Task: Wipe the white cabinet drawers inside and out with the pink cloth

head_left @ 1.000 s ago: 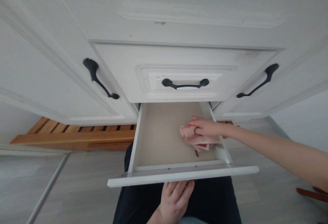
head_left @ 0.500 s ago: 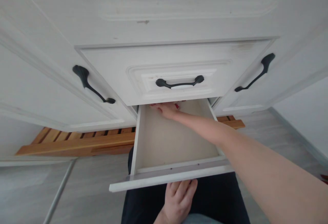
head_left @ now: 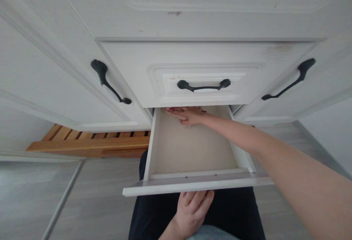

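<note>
A white drawer (head_left: 192,148) is pulled out over my lap, its pale floor mostly bare. My right hand (head_left: 189,115) reaches deep inside, fingers stretched leftward and lying over a crumpled pale-and-red thing (head_left: 172,110) near the back. The hand and the drawer front above cover much of that thing, so its kind does not show. Below the drawer's front panel (head_left: 192,187), my left hand (head_left: 191,210) has its fingers curled up against the outer face. Its fingertips, and any handle there, are hidden.
Directly above is a shut drawer with a dark handle (head_left: 203,86). Cabinet doors with dark handles (head_left: 110,82) (head_left: 288,80) flank it. A slatted wooden board (head_left: 90,144) runs low at the left, over grey flooring (head_left: 101,188).
My right hand has shifted slightly and its fingers now stretch over the pale-and-red thing, more of which shows. My left hand stays at the drawer front. The view has moved a little.
</note>
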`<state>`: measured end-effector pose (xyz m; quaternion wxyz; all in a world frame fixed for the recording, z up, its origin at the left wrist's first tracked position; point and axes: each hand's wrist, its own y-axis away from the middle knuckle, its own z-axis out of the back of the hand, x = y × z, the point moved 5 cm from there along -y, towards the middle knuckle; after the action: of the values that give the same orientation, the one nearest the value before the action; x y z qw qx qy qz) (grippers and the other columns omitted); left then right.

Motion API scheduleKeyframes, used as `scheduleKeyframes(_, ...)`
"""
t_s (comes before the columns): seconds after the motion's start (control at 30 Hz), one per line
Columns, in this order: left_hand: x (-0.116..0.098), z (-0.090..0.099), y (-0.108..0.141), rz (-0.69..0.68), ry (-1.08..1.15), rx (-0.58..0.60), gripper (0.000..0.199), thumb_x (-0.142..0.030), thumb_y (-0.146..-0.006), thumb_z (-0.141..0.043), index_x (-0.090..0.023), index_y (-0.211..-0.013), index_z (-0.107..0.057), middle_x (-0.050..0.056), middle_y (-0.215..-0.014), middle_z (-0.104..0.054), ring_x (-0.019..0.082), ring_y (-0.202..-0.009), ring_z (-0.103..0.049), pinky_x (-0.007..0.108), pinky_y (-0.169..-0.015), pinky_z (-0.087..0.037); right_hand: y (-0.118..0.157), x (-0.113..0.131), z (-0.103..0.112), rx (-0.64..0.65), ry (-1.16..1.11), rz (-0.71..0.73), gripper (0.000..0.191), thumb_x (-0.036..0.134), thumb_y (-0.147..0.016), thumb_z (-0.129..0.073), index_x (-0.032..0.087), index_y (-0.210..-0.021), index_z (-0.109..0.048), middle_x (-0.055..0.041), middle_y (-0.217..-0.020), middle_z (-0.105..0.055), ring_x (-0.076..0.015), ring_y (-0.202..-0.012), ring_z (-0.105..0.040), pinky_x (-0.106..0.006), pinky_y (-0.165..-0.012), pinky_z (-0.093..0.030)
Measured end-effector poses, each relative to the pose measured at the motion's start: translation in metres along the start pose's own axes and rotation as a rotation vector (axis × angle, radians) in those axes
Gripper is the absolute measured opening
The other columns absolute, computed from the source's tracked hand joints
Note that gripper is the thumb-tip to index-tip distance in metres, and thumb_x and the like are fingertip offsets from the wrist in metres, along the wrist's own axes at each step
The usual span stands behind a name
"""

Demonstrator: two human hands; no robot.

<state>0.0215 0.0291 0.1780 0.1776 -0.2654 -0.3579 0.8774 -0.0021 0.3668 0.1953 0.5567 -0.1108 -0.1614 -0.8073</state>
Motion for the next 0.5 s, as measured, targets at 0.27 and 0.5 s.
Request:
scheduleKeyframes(0.27,-0.001,-0.001,-0.002,-0.003,0.001,-0.007,0.031,-0.013,-0.099,-0.05,-0.022,-0.117,-0.073,0.001,-0.1,-0.078,0.018,-0.095,-0.067,0.035,-0.094,-0.047,0.063,0.064,-0.035,0.139,-0.144,0.142,0.077,0.02,-0.076,-0.071,0.029,-0.151,-0.052,-0.0111,-0.156,-0.043,-0.0317,-0.141,-0.04,-0.05,-0.117,-0.034)
scheduleKeyframes(0.5,-0.002,0.0,-0.001,0.003,-0.031,-0.031,0.03,-0.013,-0.099,-0.052,-0.025,-0.116,-0.073,0.0,-0.099,-0.078,0.018,-0.097,-0.067,0.035,-0.099,-0.047,0.131,0.104,-0.037,0.451,-0.51,0.282,0.073,0.005,-0.068,-0.06,0.024,-0.139,-0.063,-0.0083,-0.144,-0.057,-0.0257,-0.134,-0.051,-0.039,-0.114,-0.041)
